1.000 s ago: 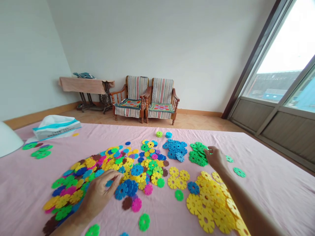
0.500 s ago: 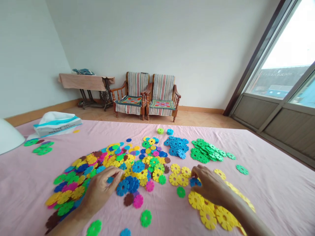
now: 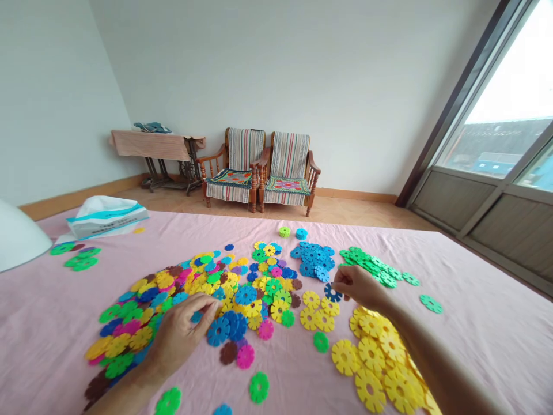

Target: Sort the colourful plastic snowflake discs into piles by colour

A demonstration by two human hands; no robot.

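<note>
My right hand pinches a dark blue notched plastic disc by its edge, tilted up above the cloth. Just beyond it lies a pile of blue discs, with green discs to the right. Large yellow discs spread under and beside my right forearm. My left hand rests over the mixed heap of coloured discs, thumb and fingertips pressed together; whatever they hold is hidden. Several dark blue discs lie right beside its fingertips.
A pink cloth covers the table. A tissue pack stands at the far left near a white rounded object. Small stacks of lime discs and blue discs sit near the far edge. Two wooden chairs stand beyond.
My right hand has lifted the blue disc from among the yellow ones and moved it away from me, toward the blue pile. My left hand stays nearly in place.
</note>
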